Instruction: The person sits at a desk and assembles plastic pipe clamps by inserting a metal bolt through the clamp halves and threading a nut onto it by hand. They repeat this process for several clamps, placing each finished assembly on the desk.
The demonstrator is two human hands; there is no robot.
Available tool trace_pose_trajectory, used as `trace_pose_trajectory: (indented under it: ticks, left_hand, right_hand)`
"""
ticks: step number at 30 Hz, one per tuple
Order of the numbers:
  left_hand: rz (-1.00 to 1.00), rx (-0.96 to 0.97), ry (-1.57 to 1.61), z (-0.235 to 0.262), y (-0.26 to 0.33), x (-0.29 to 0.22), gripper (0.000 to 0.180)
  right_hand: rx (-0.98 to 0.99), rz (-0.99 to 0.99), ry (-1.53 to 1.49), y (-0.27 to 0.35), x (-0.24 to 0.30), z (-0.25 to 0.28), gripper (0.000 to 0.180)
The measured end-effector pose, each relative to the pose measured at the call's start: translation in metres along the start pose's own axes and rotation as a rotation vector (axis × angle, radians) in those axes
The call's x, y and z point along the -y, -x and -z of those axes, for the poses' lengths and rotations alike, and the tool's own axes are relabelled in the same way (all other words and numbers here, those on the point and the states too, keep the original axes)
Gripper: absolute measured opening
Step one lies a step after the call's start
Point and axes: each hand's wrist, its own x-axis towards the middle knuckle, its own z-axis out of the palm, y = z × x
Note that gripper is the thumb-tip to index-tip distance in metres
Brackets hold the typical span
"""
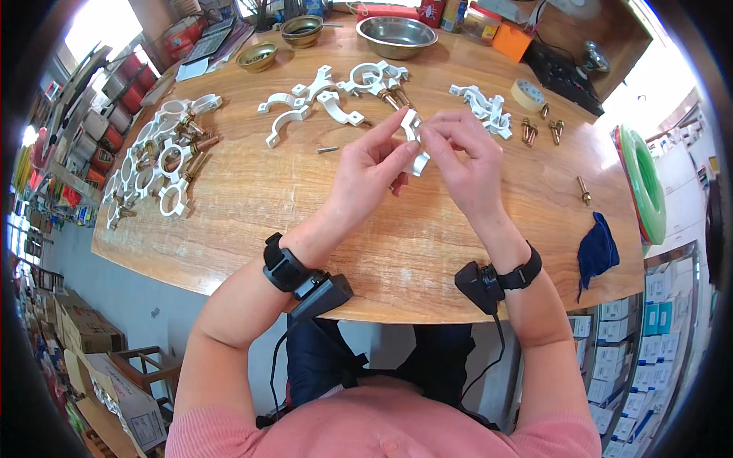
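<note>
Over the middle of the table, my left hand [360,174] pinches a white pipe clamp piece [418,163] between thumb and fingers. My right hand [467,162] is closed at the clamp's upper right side, its fingertips pressed together. Whatever small part may be in those fingertips is hidden. Just beyond the hands lie loose white curved clamp halves [287,124] and a round clamp [366,75] with brass-coloured bolts [397,97] beside it. A small screw [327,149] rests left of my left hand. More white clamp halves [482,109] are bunched beyond my right hand.
Assembled white clamps with bolts [174,200] cover the table's left side. Along the back stand a steel bowl [397,32] and a brass-coloured bowl [257,57]. At right are a tape roll [527,95], anchor bolts [556,131], a dark blue cloth [598,250] and green coiled hose [641,179].
</note>
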Motion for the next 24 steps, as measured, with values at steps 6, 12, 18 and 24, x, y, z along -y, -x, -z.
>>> trace_pose_trajectory:
  ticks: [6,12,18,24]
  left_hand:
    - [-0.013,0.009,-0.009,0.003,-0.001,0.001,0.049]
    - [0.027,0.004,-0.033,0.004,0.0,0.001,0.05]
    - [0.016,0.046,-0.075,0.002,-0.001,0.002,0.049]
    - [-0.019,-0.018,-0.052,0.002,0.0,0.002,0.039]
  right_hand:
    - [0.003,-0.218,-0.08,0.0,0.002,-0.001,0.012]
    - [-0.028,-0.185,-0.161,-0.002,-0.004,-0.001,0.017]
    - [0.122,-0.425,-0.141,-0.001,-0.008,-0.001,0.02]
    - [0.031,-0.332,-0.123,-0.001,0.001,-0.004,0.018]
